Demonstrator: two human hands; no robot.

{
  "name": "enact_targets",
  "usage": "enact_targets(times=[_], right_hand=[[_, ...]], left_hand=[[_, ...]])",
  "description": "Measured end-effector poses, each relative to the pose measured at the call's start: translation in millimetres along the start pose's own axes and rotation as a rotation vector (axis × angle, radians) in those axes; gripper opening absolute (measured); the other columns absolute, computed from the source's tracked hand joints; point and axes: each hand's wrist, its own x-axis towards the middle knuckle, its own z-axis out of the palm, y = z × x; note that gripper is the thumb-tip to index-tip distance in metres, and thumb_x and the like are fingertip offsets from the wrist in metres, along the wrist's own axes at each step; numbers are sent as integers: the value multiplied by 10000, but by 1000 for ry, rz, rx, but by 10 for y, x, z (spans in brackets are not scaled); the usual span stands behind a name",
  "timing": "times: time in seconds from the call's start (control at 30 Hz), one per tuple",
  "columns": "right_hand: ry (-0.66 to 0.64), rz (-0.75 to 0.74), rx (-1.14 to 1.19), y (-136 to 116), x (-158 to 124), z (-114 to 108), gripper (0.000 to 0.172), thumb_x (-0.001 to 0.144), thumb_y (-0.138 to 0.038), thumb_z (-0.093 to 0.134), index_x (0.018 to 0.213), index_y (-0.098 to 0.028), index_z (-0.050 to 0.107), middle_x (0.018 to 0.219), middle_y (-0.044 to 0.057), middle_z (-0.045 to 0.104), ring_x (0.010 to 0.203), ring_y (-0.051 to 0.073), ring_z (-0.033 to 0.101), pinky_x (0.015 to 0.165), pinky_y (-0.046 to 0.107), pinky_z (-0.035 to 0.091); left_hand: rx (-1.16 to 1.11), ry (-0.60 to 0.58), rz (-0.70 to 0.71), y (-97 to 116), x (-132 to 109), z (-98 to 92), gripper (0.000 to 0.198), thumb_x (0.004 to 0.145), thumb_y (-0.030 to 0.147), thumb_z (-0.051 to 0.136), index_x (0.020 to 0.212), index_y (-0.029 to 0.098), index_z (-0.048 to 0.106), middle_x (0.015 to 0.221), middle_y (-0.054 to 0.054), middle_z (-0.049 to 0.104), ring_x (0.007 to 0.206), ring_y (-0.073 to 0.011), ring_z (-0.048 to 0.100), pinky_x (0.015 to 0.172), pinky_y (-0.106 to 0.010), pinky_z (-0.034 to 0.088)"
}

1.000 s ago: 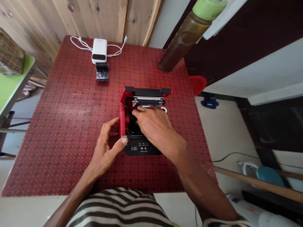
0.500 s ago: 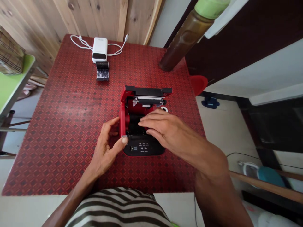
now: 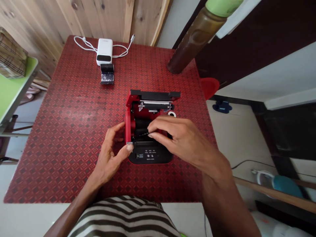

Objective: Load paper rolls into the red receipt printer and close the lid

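A red and black label printer [image 3: 150, 156] lies on the table with its lid raised and its inside facing me. My left hand [image 3: 112, 148] steadies its left side, thumb on the front left corner and fingers along the outer wall. Inside the compartment is a roll of black ribbon [image 3: 142, 123]. Over it, my right hand [image 3: 172, 131] pinches the edge of a thin, shiny black film between thumb and forefinger. The right end of the compartment is covered by this hand. A white ring-shaped core [image 3: 172, 114] shows just behind my right hand.
On the red patterned table [image 3: 74, 131], a white power bank [image 3: 104, 51] with a white cable stands at the back left. A small piece of black ribbon [image 3: 107, 74] lies before it. A tall brown bottle [image 3: 187, 42] with a green lid stands back right.
My right hand has gone from lying with extended fingers over the black roll to pinching the film, and a strip of it is lifted. My left hand has kept its place on the printer.
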Motion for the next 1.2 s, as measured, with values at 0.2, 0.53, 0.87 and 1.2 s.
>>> enact_targets(times=[0.2, 0.53, 0.87, 1.2], right_hand=[[232, -97, 27, -76, -252, 176, 178, 1078, -52, 658, 1050, -218, 716, 955, 21, 790, 883, 179, 762, 825, 305, 600], [339, -110, -142, -201, -467, 341, 193, 1079, -3, 646, 1036, -168, 735, 991, 56, 832, 878, 202, 755, 822, 378, 596], [534, -124, -406, -303, -637, 557, 227, 1014, 20, 739, 1178, -130, 781, 1162, 143, 847, 1114, 275, 762, 951, 420, 644], [525, -77, -332, -258, -602, 540, 168, 1022, -37, 744, 1122, -169, 775, 1323, 181, 839, 1309, 312, 763, 1111, 484, 630]], left_hand=[[51, 33, 5, 82, 51, -41, 592, 1091, 643, 656, 1561, 285, 643, 1549, -138, 701, 1434, -375, 669, 1224, -606, 528], [133, 52, 339, 359, 685, -53, 653, 1080, 708, 650, 1605, 319, 638, 1692, -123, 617, 1557, -367, 590, 1258, -556, 510], [124, 125, 292, 418, 514, 7, 217, 1080, 503, 765, 1068, 290, 800, 1419, -62, 761, 1467, -309, 649, 1236, -470, 523], [-46, 16, 119, 123, 336, 39, 623, 1021, 427, 850, 1582, 297, 614, 1698, -117, 633, 1553, -346, 634, 1230, -518, 593]])
